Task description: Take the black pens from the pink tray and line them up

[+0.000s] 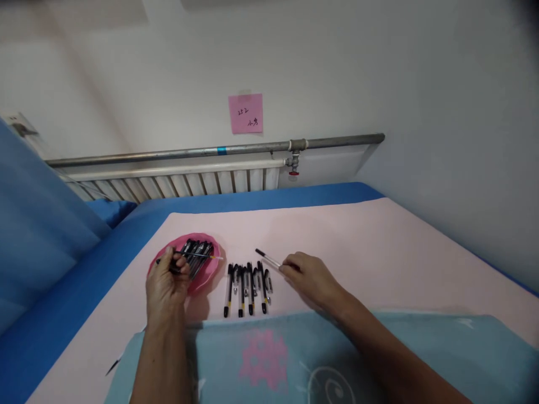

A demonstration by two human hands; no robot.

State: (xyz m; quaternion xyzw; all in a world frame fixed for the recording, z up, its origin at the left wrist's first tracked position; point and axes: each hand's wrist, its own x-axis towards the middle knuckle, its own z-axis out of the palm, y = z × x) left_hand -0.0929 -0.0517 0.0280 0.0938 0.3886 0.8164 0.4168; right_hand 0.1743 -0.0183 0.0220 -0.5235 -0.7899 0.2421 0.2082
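Holding a thin refill in L hand (168, 278): thumb + fingers pinched narrow on its L end, refill (202, 255) crossing above the pink bowl (216, 270). Something black also in that palm, part hidden; can't tell what. R hand (311, 279) likewise narrow, fingertips on near end of a slim barrel (269, 258), approx. clear w/ black far end.

Key relation: refill's long axis runs L–R, pale end pointing R; barrel lies to its R, axis slanting from R fingers toward far L. Facing ends well apart, gap between bowl and R hand; barrel's black end slightly farther than refill's pale end. L hand nearer bowl, R hand nearer barrel.

Other obs.: pens (197, 266) bunched in bowl. Row (251, 292) of pens + short dark/clear parts on pink sheet (337, 241), betw. the hands, pens' axes approx. near–far. R hand just R of row, touching none of it. Blue cloth (223, 359) at near edge, under forearms.
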